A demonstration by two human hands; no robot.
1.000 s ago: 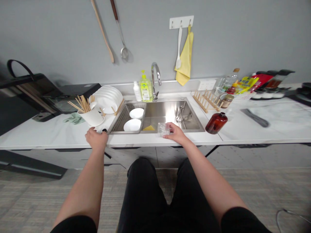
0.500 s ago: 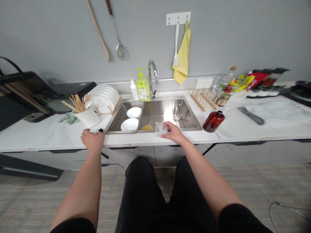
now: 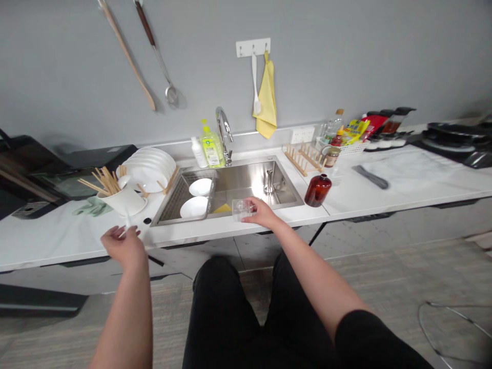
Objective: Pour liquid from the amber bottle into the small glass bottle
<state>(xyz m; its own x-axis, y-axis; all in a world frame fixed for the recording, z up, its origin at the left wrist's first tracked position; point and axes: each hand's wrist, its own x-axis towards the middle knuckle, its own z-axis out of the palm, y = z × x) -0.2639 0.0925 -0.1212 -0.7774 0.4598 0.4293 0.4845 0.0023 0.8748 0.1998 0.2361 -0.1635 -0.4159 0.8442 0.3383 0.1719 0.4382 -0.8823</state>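
Pale green cloth (image 3: 92, 206), crumpled, lay toward the left end of the marbled white tabletop (image 3: 31, 238). To its right stood a white pot (image 3: 125, 201) with wooden sticks (image 3: 105, 180) leaning in it, and in front of that, over the front edge, was the left hand (image 3: 123, 247), its fingers pinching a small whitish piece (image 3: 128, 220), too blurred to make out further. Behind the pot, white plates (image 3: 148, 166) stood on edge in a row. A black round piece (image 3: 147, 221) sat near the front left corner of the sink (image 3: 240, 180). In the left part of the sink a wire basket (image 3: 175, 196) held two white bowls, the rear one (image 3: 200, 187) just behind the front one (image 3: 194, 207); a yellow piece (image 3: 222, 208) lay to the right of the basket, by the sink's front edge. At that same edge, right of the yellow piece, was a clear box (image 3: 241, 209), grasped at its right side by the fingers of the right hand (image 3: 262, 213). Just beyond the sink's right edge an amber bottle (image 3: 318, 190) stood on the tabletop, with a wooden rack (image 3: 305, 160) behind it, nearer the back edge. Farther right, a dark grey strip (image 3: 370, 177) lay flat between the front and back edges.
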